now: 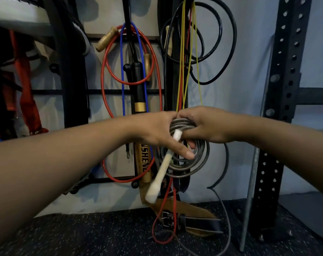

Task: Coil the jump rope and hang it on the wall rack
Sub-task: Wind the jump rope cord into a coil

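Several grey loops of jump rope (191,163) gathered before wall rack (109,91); my left hand (157,132) and right hand (205,126) both clasp coil-top, white handle (162,169) dangling. Advice: I keep loops even, feed trailing tail in.

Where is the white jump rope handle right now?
In the head view, centre frame: the white handle hangs down-left from the grey coil, between the left hand and right hand.
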Motion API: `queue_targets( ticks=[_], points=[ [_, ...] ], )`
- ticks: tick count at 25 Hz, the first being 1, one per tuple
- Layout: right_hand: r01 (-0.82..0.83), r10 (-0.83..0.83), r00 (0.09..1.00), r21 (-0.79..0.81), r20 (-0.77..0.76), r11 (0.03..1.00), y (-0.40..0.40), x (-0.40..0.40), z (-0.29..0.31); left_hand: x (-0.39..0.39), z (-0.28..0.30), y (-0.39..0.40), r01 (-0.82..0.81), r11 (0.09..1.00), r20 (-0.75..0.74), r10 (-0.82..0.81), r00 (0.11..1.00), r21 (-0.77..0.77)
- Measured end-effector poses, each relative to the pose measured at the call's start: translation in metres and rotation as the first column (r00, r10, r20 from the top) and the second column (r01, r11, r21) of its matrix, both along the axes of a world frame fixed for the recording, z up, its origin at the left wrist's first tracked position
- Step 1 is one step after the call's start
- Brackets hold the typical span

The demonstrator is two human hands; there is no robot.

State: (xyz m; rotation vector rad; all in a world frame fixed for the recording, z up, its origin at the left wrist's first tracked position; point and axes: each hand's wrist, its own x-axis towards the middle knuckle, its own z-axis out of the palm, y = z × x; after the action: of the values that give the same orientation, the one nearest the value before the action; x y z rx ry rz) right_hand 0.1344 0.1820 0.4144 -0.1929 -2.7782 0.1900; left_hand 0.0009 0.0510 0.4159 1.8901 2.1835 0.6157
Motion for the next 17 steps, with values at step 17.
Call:
queue_targets(
  ticks=[17],
  points=[
    [-0.189, -0.035, 0.957, -0.709, -0.288, 0.679, 0.022, 0.040, -0.032, 0.011, -0.049, 0.005, -0.356, 0.735, 0.690, -0.207, 0.693, 0.577]
  ],
)
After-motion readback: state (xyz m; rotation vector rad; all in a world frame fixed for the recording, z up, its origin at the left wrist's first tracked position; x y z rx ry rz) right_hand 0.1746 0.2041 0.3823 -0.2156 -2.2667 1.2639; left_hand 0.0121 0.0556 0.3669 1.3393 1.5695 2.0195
